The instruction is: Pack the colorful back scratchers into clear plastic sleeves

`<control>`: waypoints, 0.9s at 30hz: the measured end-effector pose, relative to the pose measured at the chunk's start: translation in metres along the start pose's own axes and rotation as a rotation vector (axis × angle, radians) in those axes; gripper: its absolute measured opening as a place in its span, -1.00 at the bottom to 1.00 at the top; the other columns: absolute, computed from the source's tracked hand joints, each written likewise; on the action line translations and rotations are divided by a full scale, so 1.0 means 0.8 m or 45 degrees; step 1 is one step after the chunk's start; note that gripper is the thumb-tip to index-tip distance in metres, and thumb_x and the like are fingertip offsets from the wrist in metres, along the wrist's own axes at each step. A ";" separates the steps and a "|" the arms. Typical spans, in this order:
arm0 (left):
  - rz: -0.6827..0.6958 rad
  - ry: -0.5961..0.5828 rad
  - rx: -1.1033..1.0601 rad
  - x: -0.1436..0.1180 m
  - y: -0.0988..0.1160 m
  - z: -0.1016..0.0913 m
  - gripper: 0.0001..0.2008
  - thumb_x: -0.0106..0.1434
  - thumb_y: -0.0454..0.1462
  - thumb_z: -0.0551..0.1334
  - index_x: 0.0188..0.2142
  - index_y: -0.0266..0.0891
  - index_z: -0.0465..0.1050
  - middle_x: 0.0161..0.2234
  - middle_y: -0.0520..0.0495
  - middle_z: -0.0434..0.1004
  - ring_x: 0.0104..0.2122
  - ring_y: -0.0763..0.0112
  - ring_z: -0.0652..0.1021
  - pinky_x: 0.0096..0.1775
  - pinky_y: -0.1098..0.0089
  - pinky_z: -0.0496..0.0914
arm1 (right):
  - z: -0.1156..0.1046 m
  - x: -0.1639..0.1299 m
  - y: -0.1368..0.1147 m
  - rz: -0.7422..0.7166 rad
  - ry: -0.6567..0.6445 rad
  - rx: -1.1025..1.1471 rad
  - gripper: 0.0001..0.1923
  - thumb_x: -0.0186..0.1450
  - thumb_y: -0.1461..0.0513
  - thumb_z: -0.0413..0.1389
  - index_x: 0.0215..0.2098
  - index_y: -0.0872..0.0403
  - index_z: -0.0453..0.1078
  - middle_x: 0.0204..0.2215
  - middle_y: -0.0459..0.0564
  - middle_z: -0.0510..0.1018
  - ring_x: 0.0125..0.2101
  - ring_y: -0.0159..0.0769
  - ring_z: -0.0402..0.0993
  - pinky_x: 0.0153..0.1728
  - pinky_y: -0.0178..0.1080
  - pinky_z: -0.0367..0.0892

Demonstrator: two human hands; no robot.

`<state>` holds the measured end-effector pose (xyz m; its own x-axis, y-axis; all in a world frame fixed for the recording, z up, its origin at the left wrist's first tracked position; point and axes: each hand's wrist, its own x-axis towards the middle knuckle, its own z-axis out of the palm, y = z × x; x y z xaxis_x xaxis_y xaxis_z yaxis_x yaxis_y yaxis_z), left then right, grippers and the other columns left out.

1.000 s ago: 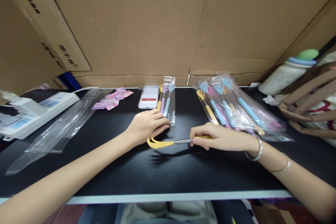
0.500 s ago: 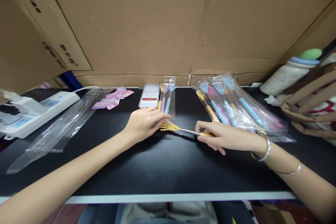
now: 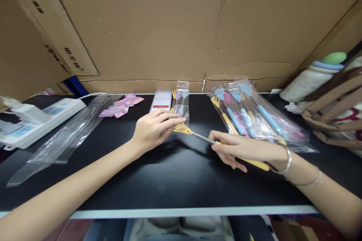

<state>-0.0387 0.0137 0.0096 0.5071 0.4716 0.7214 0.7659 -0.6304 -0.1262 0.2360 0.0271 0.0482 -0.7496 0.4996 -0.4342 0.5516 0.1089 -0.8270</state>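
In my right hand is a yellow back scratcher, gripped at its handle, its metal rod and claw head pointing left. Over at the claw, my left hand has thumb and fingers close together at the near end of a clear plastic bag; the exact grip is partly hidden. That end of the bag looks raised, and the yellow claw sits at the left fingertips. Inside the bag lie yellow, purple and blue back scratchers. Partly covered by my left hand, a phone displays a running timer.
Bagged back scratchers lie to the right. Farther right stand a bottle and a brown-handled bag. On the left are pink cards, empty plastic sleeves and a power strip. A cardboard wall closes the back.
The yellow back scratcher's claw has risen slightly and its handle end now shows below my right wrist. My left fingers have lifted a little, and the bag's near end has come up.
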 end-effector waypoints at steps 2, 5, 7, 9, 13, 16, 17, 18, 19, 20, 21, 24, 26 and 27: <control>-0.007 0.019 0.000 0.000 -0.001 0.000 -0.73 0.33 -0.31 0.11 -0.05 -0.07 0.49 -0.12 0.05 0.58 -0.15 0.38 0.52 -0.18 0.42 0.42 | 0.001 0.002 0.003 -0.027 0.009 0.075 -0.68 0.37 0.00 -0.09 -0.37 0.04 0.01 -0.64 -0.28 0.30 -0.77 -0.58 0.18 -0.63 -0.40 0.28; -0.043 0.049 -0.007 -0.001 -0.002 0.001 -0.72 0.32 -0.32 0.12 -0.04 -0.04 0.48 -0.10 0.04 0.56 -0.13 0.36 0.49 -0.16 0.39 0.42 | 0.004 0.004 0.006 -0.030 -0.029 0.225 -0.71 0.37 0.03 -0.08 -0.38 0.03 0.01 -0.64 -0.33 0.25 -0.80 -0.62 0.07 -0.55 -0.34 0.38; -0.064 0.049 -0.021 -0.002 -0.001 0.002 -0.72 0.33 -0.32 0.11 -0.03 -0.04 0.48 -0.10 0.04 0.56 -0.12 0.37 0.50 -0.17 0.40 0.42 | 0.006 0.005 0.005 -0.017 -0.056 0.301 -0.72 0.38 0.06 -0.09 -0.38 0.03 0.01 -0.67 -0.33 0.25 -0.81 -0.62 0.03 -0.58 -0.38 0.34; -0.070 0.029 -0.042 -0.003 -0.001 0.003 -0.72 0.34 -0.31 0.10 -0.02 -0.06 0.47 -0.09 0.05 0.56 -0.11 0.39 0.50 -0.18 0.42 0.43 | 0.009 0.005 0.003 -0.007 -0.083 0.346 -0.74 0.39 0.07 -0.11 -0.37 0.04 0.02 -0.68 -0.30 0.28 -0.81 -0.60 0.05 -0.68 -0.45 0.19; -0.063 -0.018 -0.062 -0.004 -0.001 0.005 -0.70 0.35 -0.31 0.08 0.02 -0.08 0.44 -0.06 0.06 0.55 -0.06 0.39 0.50 -0.15 0.42 0.44 | 0.011 0.007 -0.002 -0.033 -0.072 0.395 -0.78 0.38 0.09 -0.12 -0.34 0.04 0.06 -0.68 -0.23 0.34 -0.79 -0.53 0.12 -0.79 -0.46 -0.01; -0.069 -0.027 -0.068 -0.005 -0.002 0.007 -0.69 0.35 -0.31 0.07 0.04 -0.09 0.42 -0.02 0.06 0.53 -0.04 0.39 0.50 -0.11 0.39 0.45 | 0.015 0.010 -0.003 -0.092 -0.053 0.414 -0.78 0.39 0.11 -0.12 -0.36 0.05 0.07 -0.69 -0.24 0.32 -0.79 -0.55 0.11 -0.76 -0.45 0.01; -0.071 -0.024 -0.068 -0.005 -0.003 0.007 -0.69 0.35 -0.31 0.07 0.04 -0.09 0.42 -0.01 0.05 0.52 -0.04 0.39 0.49 -0.10 0.39 0.44 | 0.017 0.011 -0.004 -0.112 -0.045 0.426 -0.78 0.39 0.11 -0.12 -0.37 0.06 0.06 -0.70 -0.25 0.31 -0.78 -0.56 0.10 -0.72 -0.45 0.04; -0.073 -0.018 -0.067 -0.005 -0.003 0.007 -0.69 0.35 -0.31 0.07 0.04 -0.10 0.42 0.00 0.05 0.51 -0.03 0.38 0.49 -0.09 0.38 0.44 | 0.019 0.011 -0.004 -0.133 -0.034 0.443 -0.77 0.40 0.11 -0.12 -0.38 0.06 0.06 -0.70 -0.25 0.30 -0.77 -0.56 0.09 -0.68 -0.44 0.08; -0.076 -0.009 -0.065 -0.006 -0.003 0.007 -0.69 0.35 -0.32 0.07 0.04 -0.10 0.42 0.00 0.04 0.51 -0.03 0.37 0.48 -0.08 0.36 0.44 | 0.022 0.011 -0.005 -0.153 -0.021 0.463 -0.76 0.40 0.11 -0.12 -0.38 0.06 0.06 -0.70 -0.26 0.29 -0.75 -0.57 0.08 -0.64 -0.43 0.13; -0.081 0.001 -0.060 -0.006 -0.003 0.007 -0.69 0.34 -0.32 0.07 0.04 -0.10 0.41 0.01 0.03 0.51 -0.03 0.36 0.48 -0.07 0.35 0.44 | 0.025 0.012 -0.005 -0.171 -0.007 0.486 -0.75 0.40 0.10 -0.12 -0.39 0.06 0.06 -0.70 -0.26 0.27 -0.74 -0.56 0.07 -0.59 -0.41 0.18; -0.085 0.015 -0.054 -0.006 -0.003 0.007 -0.68 0.34 -0.32 0.07 0.04 -0.10 0.41 0.01 0.02 0.51 -0.02 0.35 0.47 -0.06 0.34 0.44 | 0.029 0.012 -0.006 -0.183 0.007 0.511 -0.74 0.39 0.09 -0.11 -0.39 0.06 0.06 -0.69 -0.27 0.26 -0.72 -0.56 0.06 -0.55 -0.39 0.22; -0.092 0.055 -0.034 -0.005 -0.002 0.007 -0.69 0.33 -0.33 0.08 0.03 -0.11 0.42 0.01 0.00 0.50 0.00 0.32 0.44 -0.04 0.31 0.42 | 0.038 0.014 -0.007 -0.186 0.049 0.592 -0.72 0.38 0.06 -0.08 -0.39 0.05 0.05 -0.66 -0.29 0.21 -0.71 -0.57 0.03 -0.53 -0.36 0.29; -0.091 0.070 -0.023 -0.005 -0.001 0.006 -0.69 0.33 -0.33 0.09 0.03 -0.10 0.43 0.00 -0.01 0.50 0.00 0.31 0.43 -0.04 0.31 0.41 | 0.043 0.016 -0.005 -0.176 0.063 0.638 -0.70 0.37 0.05 -0.07 -0.40 0.05 0.04 -0.65 -0.30 0.18 -0.73 -0.58 0.01 -0.57 -0.38 0.29; -0.093 0.075 -0.019 -0.004 -0.001 0.006 -0.69 0.33 -0.33 0.09 0.02 -0.10 0.43 -0.01 -0.02 0.50 -0.01 0.31 0.43 -0.05 0.32 0.41 | 0.045 0.018 -0.003 -0.176 0.063 0.656 -0.69 0.36 0.04 -0.06 -0.41 0.04 0.03 -0.65 -0.31 0.15 -0.73 -0.58 0.00 -0.60 -0.39 0.28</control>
<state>-0.0388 0.0154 0.0039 0.4254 0.4799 0.7673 0.7939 -0.6050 -0.0618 0.2105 0.0028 0.0311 -0.7774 0.5520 -0.3015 0.1883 -0.2531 -0.9489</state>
